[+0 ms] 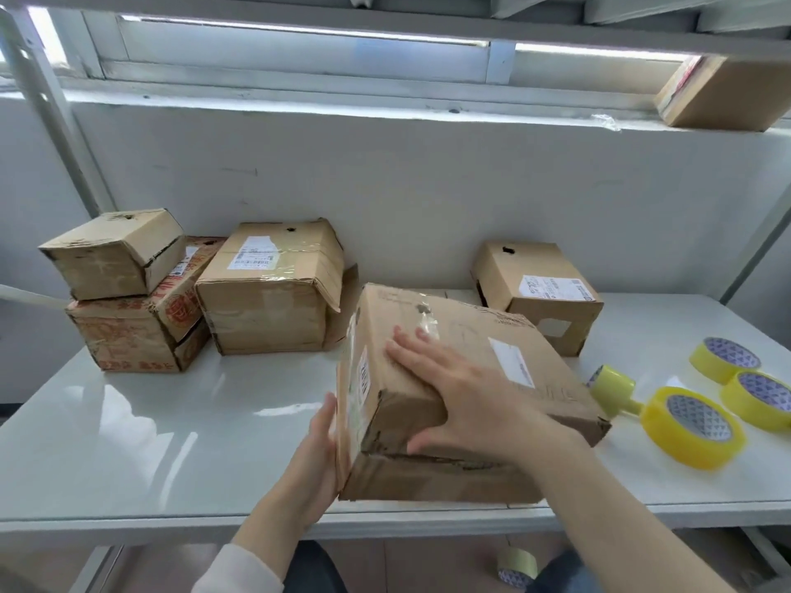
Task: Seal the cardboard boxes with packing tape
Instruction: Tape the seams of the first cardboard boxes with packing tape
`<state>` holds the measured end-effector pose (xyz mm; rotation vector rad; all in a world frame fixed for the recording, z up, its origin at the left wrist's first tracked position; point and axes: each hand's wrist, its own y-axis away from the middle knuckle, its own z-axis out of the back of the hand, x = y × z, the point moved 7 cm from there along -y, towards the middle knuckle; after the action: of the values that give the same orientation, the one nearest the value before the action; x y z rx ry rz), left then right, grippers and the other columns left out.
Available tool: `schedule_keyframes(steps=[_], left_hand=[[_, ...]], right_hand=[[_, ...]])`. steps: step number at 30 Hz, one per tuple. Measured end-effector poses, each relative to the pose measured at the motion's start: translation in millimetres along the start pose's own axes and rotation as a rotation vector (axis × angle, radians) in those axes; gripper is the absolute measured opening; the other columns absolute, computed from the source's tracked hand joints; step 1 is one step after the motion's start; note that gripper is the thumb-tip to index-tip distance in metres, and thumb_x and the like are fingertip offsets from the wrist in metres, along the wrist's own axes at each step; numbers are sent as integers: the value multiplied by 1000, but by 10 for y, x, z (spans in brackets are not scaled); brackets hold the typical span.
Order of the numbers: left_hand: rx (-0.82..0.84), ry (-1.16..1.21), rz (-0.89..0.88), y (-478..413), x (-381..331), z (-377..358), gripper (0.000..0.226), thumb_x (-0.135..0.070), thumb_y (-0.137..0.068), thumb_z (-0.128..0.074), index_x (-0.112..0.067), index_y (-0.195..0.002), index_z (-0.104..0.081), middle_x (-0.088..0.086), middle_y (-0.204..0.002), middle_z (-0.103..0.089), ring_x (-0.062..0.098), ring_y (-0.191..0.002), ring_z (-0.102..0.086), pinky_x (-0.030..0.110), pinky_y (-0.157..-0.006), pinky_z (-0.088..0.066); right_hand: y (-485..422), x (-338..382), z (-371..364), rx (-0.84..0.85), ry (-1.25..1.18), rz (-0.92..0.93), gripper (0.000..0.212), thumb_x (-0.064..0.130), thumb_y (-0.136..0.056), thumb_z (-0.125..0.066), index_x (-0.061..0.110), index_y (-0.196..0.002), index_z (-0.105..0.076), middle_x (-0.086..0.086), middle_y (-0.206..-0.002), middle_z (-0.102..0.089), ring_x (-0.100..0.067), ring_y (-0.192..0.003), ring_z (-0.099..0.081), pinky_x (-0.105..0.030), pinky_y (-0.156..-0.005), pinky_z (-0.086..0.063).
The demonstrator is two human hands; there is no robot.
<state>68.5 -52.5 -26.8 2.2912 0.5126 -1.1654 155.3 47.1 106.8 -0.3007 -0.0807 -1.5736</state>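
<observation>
A worn cardboard box [505, 340] with white labels lies tilted near the front of the white table [150, 430]. My right hand [462, 395] lies flat on its top near the front left corner, fingers straight, thumb down over the front face. My left hand [319, 447] presses with straight fingers against the box's left side. To the right lie yellow rolls of packing tape: one big roll [695, 428] nearest, a small roll [610, 383] by the box's corner, two more rolls [744, 376] behind.
More boxes stand at the back: a stack of two at the left [128, 293], a taped box [274, 288] beside it, a smaller box [539, 293] behind the held one. Another box [719, 92] sits on the window ledge. A tape roll [518, 564] lies on the floor.
</observation>
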Motion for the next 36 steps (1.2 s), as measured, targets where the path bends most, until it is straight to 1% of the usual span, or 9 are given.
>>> schedule_keyframes(steps=[2, 6, 12, 15, 20, 25, 28, 31, 36], left_hand=[[-86, -173, -26, -16, 47, 111, 56, -59, -89, -35, -25, -129, -50, 6, -119, -66, 21, -107, -65, 34, -79, -56], [-229, -401, -79, 62, -24, 309, 40, -54, -94, -41, -29, -117, -62, -8, -112, -69, 10, -103, -64, 31, -87, -51], [-260, -497, -356, -122, -697, 166, 34, -34, -95, -50, -28, -129, -49, -5, -138, -50, 14, -127, -47, 35, -104, -41], [-223, -994, -552, -449, -1182, -131, 49, -32, -92, -56, -20, -139, -44, -1, -149, -35, 16, -140, -30, 39, -114, -26], [-215, -1641, -412, -969, -1206, -324, 49, -55, -89, -51, -34, -133, -50, -5, -131, -55, 17, -123, -44, 36, -101, -30], [-215, -1646, -415, -1068, -1195, -287, 40, -48, -95, -44, -37, -133, -50, -5, -130, -55, 21, -121, -41, 33, -96, -23], [-168, -1631, -411, -1072, -1180, -286, 39, -42, -98, -42, -35, -136, -47, -5, -135, -53, 24, -125, -40, 34, -100, -25], [-105, -1689, -364, -1047, -1132, -280, 52, -52, -92, -47, -33, -141, -40, -6, -143, -45, 24, -133, -34, 35, -104, -24], [-189, -1433, -469, -965, -1214, -296, 34, -22, -100, -42, -21, -131, -55, 1, -136, -54, 21, -128, -43, 29, -104, -29]], right_hand=[[21, 3, -192, 28, -94, 32, 97, 55, -72, -69, 35, -147, -10, 24, -151, 1, 5, -141, 5, -10, -109, 6], [113, -237, -336, 77, -298, -141, 86, 76, -71, -36, 35, -145, -25, 45, -134, -4, 25, -129, 5, -17, -112, -1], [84, -392, -320, -69, -230, -222, 55, 48, -92, -39, 28, -143, -34, 30, -142, -17, 7, -139, -5, -17, -114, -1], [10, -213, -396, -54, -114, -98, 53, 43, -96, -40, 25, -145, -29, 26, -146, -11, 9, -136, 2, -15, -112, 3], [34, -85, -425, -108, -16, 40, 47, 38, -100, -34, 20, -143, -35, 12, -150, -26, 4, -138, -11, -14, -113, 0], [168, -4, -307, -192, -284, 185, 33, 30, -87, -60, 14, -116, -64, 5, -124, -61, -4, -120, -53, -25, -106, -39], [100, -43, -267, -159, -493, 111, 37, 33, -81, -68, 19, -115, -63, 12, -121, -60, 3, -118, -52, -21, -105, -39], [8, -47, -381, -117, -228, 54, 58, 52, -83, -55, 27, -135, -46, 25, -139, -33, 8, -134, -25, -18, -113, -21], [165, 50, -312, -243, -302, 202, 35, 24, -77, -74, 10, -108, -68, 3, -117, -64, -8, -116, -57, -28, -101, -45]])
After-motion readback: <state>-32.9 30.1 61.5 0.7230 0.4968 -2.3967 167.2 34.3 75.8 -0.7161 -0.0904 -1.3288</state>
